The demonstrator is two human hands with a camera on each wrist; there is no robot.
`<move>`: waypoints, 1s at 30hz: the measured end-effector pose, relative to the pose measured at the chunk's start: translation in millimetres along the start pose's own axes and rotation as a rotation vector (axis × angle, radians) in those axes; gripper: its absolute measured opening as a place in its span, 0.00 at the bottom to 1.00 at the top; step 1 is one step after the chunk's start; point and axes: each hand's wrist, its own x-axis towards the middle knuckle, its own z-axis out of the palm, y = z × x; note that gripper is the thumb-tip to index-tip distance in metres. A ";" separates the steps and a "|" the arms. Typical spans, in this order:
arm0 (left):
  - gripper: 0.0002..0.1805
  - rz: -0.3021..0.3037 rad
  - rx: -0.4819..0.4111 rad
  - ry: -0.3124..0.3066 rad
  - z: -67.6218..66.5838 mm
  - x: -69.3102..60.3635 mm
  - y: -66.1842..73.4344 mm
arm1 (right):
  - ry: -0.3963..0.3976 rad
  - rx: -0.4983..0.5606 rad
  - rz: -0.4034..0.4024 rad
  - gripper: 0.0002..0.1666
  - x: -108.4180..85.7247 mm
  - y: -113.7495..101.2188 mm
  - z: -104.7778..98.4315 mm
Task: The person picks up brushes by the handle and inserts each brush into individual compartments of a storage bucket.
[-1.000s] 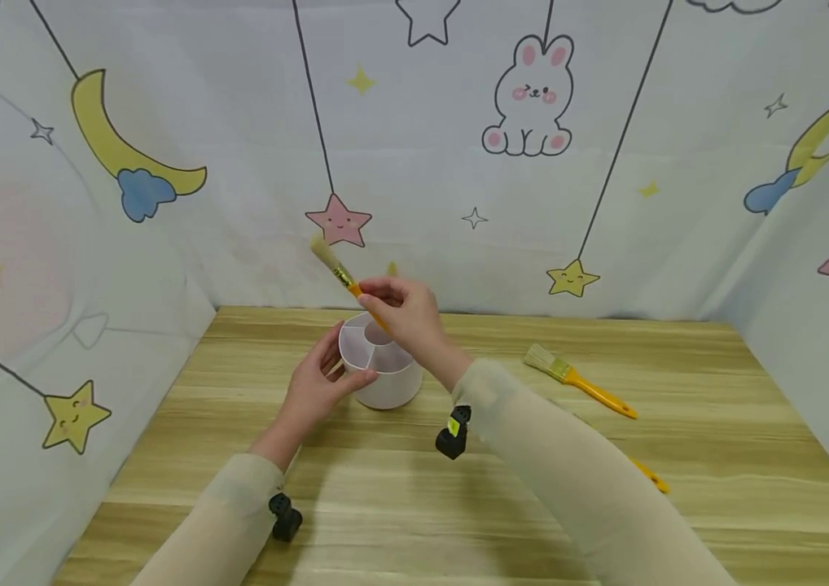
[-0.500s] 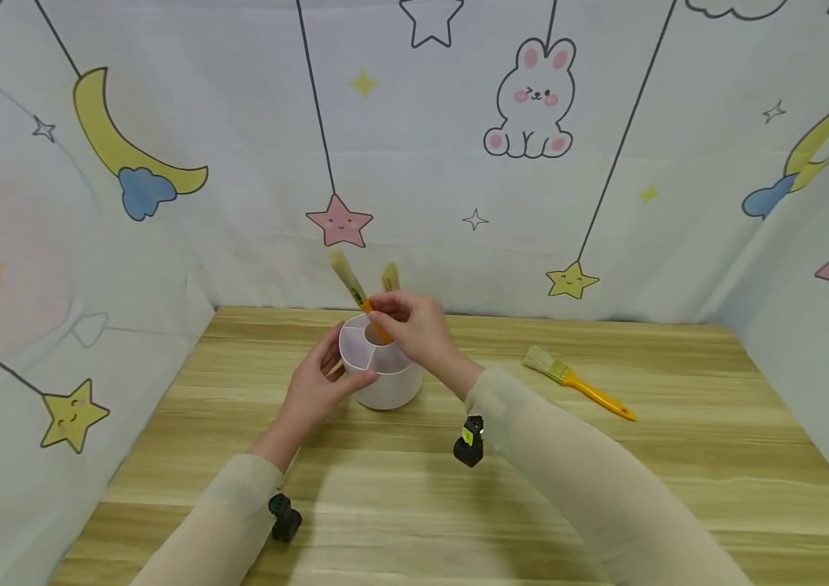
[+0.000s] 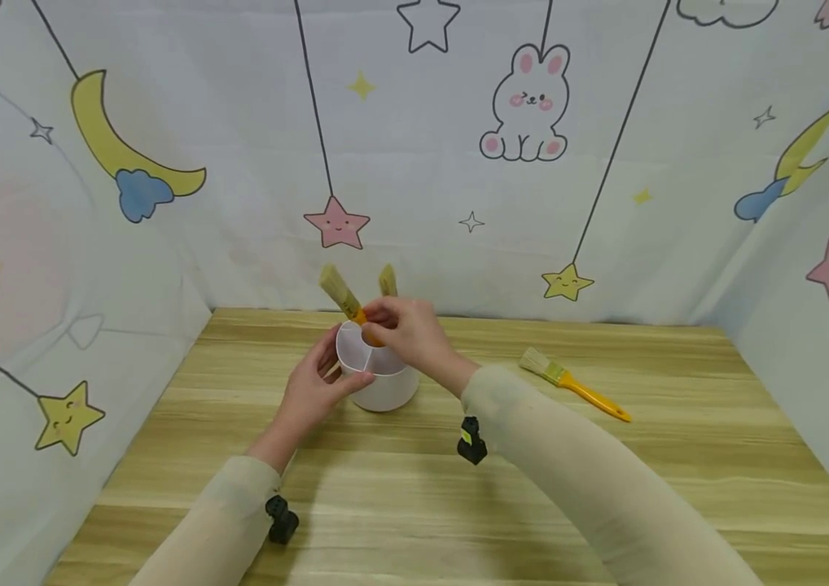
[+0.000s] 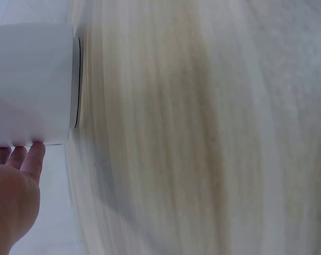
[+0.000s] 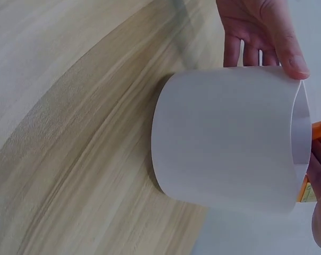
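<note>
Likely loading step: right hand (image 3: 414, 332) pinches left-leaning brush (image 3: 342, 293) at mouth of white holder (image 3: 387, 394), left hand (image 3: 312, 387) grips holder's left side; next move presumably calls for lowering brush

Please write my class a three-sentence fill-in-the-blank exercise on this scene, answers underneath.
1. The container in the left hand is coloured ____.
2. The right hand pinches the held brush by its ____.
3. The number of brushes lying on the table is ____.

Missing words: white; handle; one.
</note>
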 end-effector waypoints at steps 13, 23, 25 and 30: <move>0.55 -0.009 -0.001 -0.009 -0.1 -1.0 -0.2 | -0.012 -0.116 -0.149 0.13 -2.1 0.0 5.7; 0.55 0.002 0.005 -0.006 0.0 -1.1 1.3 | 0.010 -0.245 -0.224 0.13 -2.1 -0.3 8.9; 0.55 0.001 0.012 -0.009 0.1 -1.6 1.1 | 0.013 -0.255 -0.230 0.13 -2.8 0.1 8.8; 0.56 -0.007 0.016 -0.011 -0.1 -3.0 0.7 | 0.009 -0.247 -0.233 0.13 -5.0 0.8 7.7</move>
